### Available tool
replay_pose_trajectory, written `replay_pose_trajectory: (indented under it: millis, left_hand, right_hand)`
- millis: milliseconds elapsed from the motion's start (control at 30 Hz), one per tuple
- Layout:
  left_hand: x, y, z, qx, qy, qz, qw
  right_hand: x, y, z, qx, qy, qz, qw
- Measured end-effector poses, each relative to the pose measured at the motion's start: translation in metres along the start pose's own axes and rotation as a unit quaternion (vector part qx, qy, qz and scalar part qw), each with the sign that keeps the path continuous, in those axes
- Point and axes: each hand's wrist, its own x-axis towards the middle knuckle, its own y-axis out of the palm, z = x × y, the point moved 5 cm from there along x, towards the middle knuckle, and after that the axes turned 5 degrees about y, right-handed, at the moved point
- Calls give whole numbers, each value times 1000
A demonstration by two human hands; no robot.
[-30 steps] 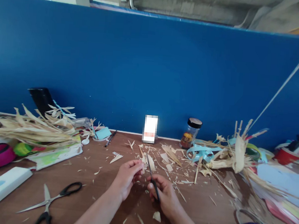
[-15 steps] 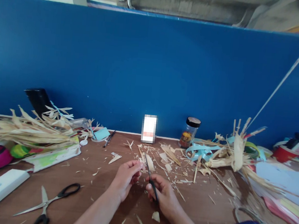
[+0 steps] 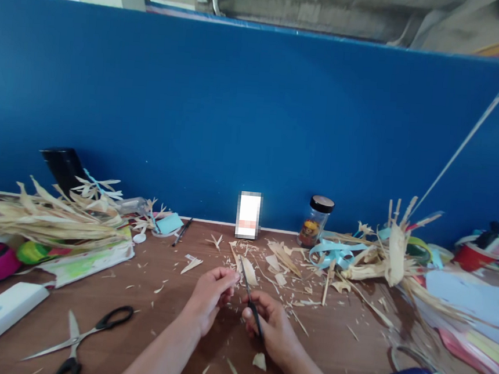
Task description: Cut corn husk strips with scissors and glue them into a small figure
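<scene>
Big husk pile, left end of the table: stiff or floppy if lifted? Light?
The husk pile is probably light for its bulk: thin leaves, loosely layered. Likely springy rather than limp, since several tips stand up unsupported. It may shed or separate when lifted, as the leaves splay and no tie shows around them.

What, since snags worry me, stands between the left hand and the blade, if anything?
Nothing visible: a narrow gap separates the left hand from the blade, whose handle the right hand holds. Scraps lie on the table beyond. Anything the left fingers pinch is too small to tell.
</scene>
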Motion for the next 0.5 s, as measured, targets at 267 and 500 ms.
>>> replay_pose_trajectory:
  millis: [267, 500]
  left_hand:
    - [4, -3, 2, -67, 9, -21, 998]
    - [2, -2, 0, -72, 6, -27, 997]
  right_hand:
    - [1, 0, 2, 5, -8, -9, 1000]
    - [1, 0, -1, -31, -26, 3, 999]
